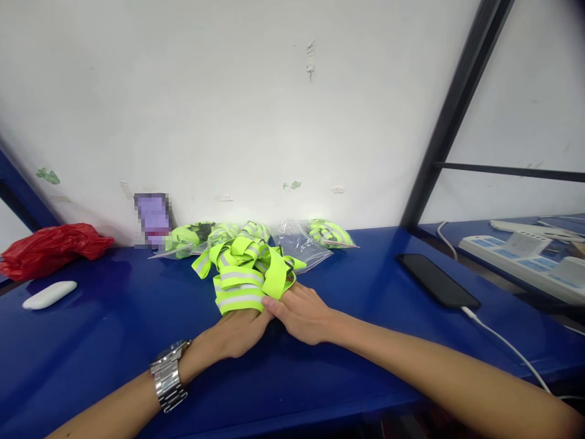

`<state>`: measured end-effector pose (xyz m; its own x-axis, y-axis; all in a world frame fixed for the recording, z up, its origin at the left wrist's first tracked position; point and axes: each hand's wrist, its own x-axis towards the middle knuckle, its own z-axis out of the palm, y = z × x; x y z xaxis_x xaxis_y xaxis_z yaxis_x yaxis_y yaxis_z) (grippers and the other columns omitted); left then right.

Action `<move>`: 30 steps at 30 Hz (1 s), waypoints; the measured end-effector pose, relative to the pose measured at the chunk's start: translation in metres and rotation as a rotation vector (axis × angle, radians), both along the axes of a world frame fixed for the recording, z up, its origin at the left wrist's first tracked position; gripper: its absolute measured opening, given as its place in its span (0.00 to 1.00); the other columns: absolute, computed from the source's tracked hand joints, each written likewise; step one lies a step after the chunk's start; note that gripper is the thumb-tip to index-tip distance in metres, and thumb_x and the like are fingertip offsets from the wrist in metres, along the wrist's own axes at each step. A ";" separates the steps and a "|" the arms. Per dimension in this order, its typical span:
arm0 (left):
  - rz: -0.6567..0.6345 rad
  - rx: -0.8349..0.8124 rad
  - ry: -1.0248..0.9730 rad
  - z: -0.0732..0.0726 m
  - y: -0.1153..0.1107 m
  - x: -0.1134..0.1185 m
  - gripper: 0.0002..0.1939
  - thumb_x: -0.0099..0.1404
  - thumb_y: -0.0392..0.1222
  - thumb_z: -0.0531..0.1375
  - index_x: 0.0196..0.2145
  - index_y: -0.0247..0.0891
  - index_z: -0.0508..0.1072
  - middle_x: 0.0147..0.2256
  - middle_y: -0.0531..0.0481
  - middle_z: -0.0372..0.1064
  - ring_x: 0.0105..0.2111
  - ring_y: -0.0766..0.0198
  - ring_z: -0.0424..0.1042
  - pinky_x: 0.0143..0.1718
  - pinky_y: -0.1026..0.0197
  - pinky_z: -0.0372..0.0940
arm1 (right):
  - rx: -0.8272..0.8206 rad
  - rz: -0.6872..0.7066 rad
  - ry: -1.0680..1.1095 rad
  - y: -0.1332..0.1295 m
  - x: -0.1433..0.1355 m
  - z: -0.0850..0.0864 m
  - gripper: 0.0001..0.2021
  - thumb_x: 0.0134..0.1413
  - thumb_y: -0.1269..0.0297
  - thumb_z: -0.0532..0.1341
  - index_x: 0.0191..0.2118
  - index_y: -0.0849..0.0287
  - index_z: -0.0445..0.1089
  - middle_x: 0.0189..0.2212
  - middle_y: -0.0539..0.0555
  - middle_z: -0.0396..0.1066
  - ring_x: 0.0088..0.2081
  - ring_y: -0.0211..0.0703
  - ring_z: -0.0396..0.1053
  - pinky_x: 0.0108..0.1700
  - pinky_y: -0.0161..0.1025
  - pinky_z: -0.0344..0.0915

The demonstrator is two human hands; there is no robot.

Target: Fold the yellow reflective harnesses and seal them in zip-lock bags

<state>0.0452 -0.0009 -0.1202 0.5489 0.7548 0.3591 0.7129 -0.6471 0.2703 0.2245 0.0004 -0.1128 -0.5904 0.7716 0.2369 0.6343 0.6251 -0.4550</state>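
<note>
A tangled bundle of neon-yellow reflective straps (242,274) with silver stripes is held just above the blue table. My left hand (242,332), with a metal watch on its wrist, grips the bundle from the lower left. Loops of strap cover most of its fingers. My right hand (304,314) holds the lower right side, its thumb beside the left hand and its other fingers partly hidden by a strap. Both hands look closed on the straps and touch near the thumbs. Just behind them lies a clear plastic bag (299,244).
Bagged yellow straps (331,233) lie against the wall, with more behind the bundle. At left are a red plastic bag (55,247) and a white case (49,295). A phone (436,280) with a cable and a power strip (516,262) are at right.
</note>
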 end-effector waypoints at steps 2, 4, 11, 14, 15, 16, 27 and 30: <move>0.006 -0.116 -0.106 0.005 -0.001 0.000 0.24 0.72 0.46 0.39 0.58 0.40 0.64 0.47 0.45 0.73 0.50 0.58 0.70 0.49 0.55 0.66 | 0.020 0.048 -0.033 -0.001 -0.001 0.003 0.30 0.64 0.44 0.38 0.58 0.58 0.62 0.58 0.63 0.61 0.58 0.56 0.58 0.54 0.51 0.58; 0.059 -0.157 -0.201 0.008 -0.002 0.002 0.24 0.72 0.48 0.39 0.58 0.41 0.64 0.47 0.46 0.74 0.50 0.58 0.70 0.50 0.54 0.66 | 0.067 0.073 -0.051 -0.001 -0.003 0.003 0.35 0.59 0.37 0.44 0.62 0.59 0.57 0.61 0.63 0.57 0.61 0.57 0.54 0.59 0.53 0.53; 0.112 -0.150 -0.202 0.010 -0.003 0.019 0.25 0.67 0.57 0.50 0.57 0.43 0.66 0.50 0.44 0.71 0.56 0.53 0.65 0.56 0.48 0.60 | 0.152 0.026 -0.051 -0.004 -0.011 -0.004 0.48 0.41 0.30 0.57 0.64 0.55 0.53 0.62 0.60 0.55 0.63 0.59 0.49 0.64 0.55 0.41; 0.138 -0.142 -0.214 0.005 0.002 0.020 0.25 0.69 0.56 0.47 0.57 0.41 0.66 0.50 0.43 0.71 0.56 0.54 0.64 0.58 0.48 0.59 | 0.093 0.018 -0.059 -0.004 -0.012 -0.003 0.46 0.41 0.33 0.60 0.61 0.59 0.58 0.59 0.63 0.60 0.61 0.61 0.53 0.62 0.56 0.45; 0.147 -0.131 -0.213 0.003 0.004 0.019 0.25 0.70 0.56 0.46 0.56 0.41 0.66 0.50 0.43 0.71 0.56 0.55 0.64 0.58 0.49 0.59 | 0.078 0.033 -0.054 -0.004 -0.011 -0.002 0.43 0.41 0.36 0.61 0.60 0.59 0.60 0.58 0.64 0.60 0.60 0.60 0.53 0.62 0.55 0.45; 0.151 -0.111 -0.201 0.002 0.005 0.017 0.25 0.70 0.55 0.45 0.56 0.40 0.66 0.50 0.43 0.71 0.56 0.56 0.65 0.57 0.50 0.59 | 0.065 0.059 -0.046 -0.002 -0.010 0.000 0.41 0.42 0.39 0.63 0.59 0.59 0.62 0.58 0.63 0.61 0.60 0.60 0.53 0.62 0.55 0.45; 0.133 0.084 -0.047 -0.012 0.016 0.005 0.19 0.66 0.40 0.49 0.53 0.40 0.67 0.47 0.44 0.71 0.51 0.54 0.68 0.51 0.53 0.64 | -0.259 0.256 0.159 0.024 0.015 0.019 0.11 0.43 0.69 0.64 0.37 0.61 0.71 0.33 0.49 0.70 0.34 0.40 0.66 0.34 0.33 0.61; 0.064 0.180 0.053 -0.018 0.015 0.004 0.19 0.66 0.35 0.46 0.50 0.37 0.69 0.43 0.41 0.72 0.48 0.53 0.69 0.51 0.51 0.63 | -0.029 0.197 0.059 0.014 0.016 0.023 0.08 0.43 0.67 0.63 0.34 0.60 0.71 0.30 0.50 0.71 0.31 0.40 0.66 0.33 0.34 0.59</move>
